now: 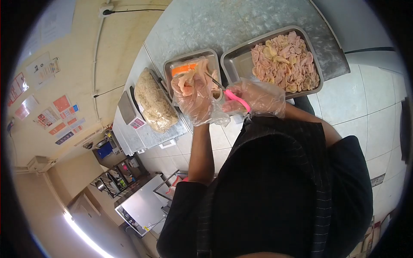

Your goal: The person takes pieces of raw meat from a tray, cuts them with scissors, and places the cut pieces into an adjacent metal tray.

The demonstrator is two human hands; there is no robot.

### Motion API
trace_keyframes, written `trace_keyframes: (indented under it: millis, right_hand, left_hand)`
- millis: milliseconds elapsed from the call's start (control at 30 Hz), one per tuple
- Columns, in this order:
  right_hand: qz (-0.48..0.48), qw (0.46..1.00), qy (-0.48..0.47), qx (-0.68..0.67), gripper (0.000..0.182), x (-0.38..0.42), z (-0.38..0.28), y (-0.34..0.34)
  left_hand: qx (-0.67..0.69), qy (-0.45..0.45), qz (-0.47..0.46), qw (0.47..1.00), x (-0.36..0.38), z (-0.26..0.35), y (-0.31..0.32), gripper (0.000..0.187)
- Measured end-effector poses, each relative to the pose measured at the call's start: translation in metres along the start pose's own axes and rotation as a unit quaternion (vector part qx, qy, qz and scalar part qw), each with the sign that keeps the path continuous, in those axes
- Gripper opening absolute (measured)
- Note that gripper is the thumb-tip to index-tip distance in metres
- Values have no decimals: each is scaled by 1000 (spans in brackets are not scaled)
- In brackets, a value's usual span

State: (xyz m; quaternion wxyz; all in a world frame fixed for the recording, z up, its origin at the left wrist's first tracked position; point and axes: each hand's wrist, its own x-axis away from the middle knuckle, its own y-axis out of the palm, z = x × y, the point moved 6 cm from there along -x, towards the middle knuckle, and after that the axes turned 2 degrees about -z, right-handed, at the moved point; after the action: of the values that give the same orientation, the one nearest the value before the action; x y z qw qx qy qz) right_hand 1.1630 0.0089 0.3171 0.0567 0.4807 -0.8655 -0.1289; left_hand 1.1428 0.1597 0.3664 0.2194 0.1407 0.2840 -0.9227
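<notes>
My left hand [195,101], in a clear plastic glove, grips a pale piece of raw chicken skin [186,84] above the smaller metal tray [167,64]. My right hand [260,99], gloved the same way, is closed round the pink handles of a pair of scissors [237,100]. Their dark blades point toward the skin and reach its right edge in this view. An orange-marked package [184,69] shows in the small tray behind my left hand. To the right, a larger metal tray [238,64] holds a heap of pale pink, yellowish raw skin pieces [284,62].
A plastic bag full of beige crumbs [155,101] lies left of the small tray on the metal table [202,30]. Beside it sits a flat scale-like device [131,109]. Notices hang on the wall, and shelves [114,178] stand farther back at lower left.
</notes>
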Motion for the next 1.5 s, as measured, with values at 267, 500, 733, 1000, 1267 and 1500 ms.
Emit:
trace_keyframes:
  millis: [267,500,733,1000,1267,1500]
  right_hand:
    - [-40,996,12,73,50,1,-5,-3]
    - [-82,996,-29,-15,50,6,-10,5]
    - [-76,996,-10,-47,50,18,-22,7]
    - [-39,989,73,-126,51,23,-11,5]
    - [-74,996,-49,7,48,16,-9,33]
    - [-12,995,7,-98,51,7,-16,25]
  left_hand:
    - [118,-123,-2,985,6,-10,-10,24]
    - [181,-167,-2,969,5,12,-10,25]
    - [323,-200,-15,925,-1,40,-8,31]
    - [176,-172,31,969,-11,47,-20,24]
    - [111,-199,-31,973,-11,54,-6,25]
    - [127,-174,-36,976,-8,51,-13,28]
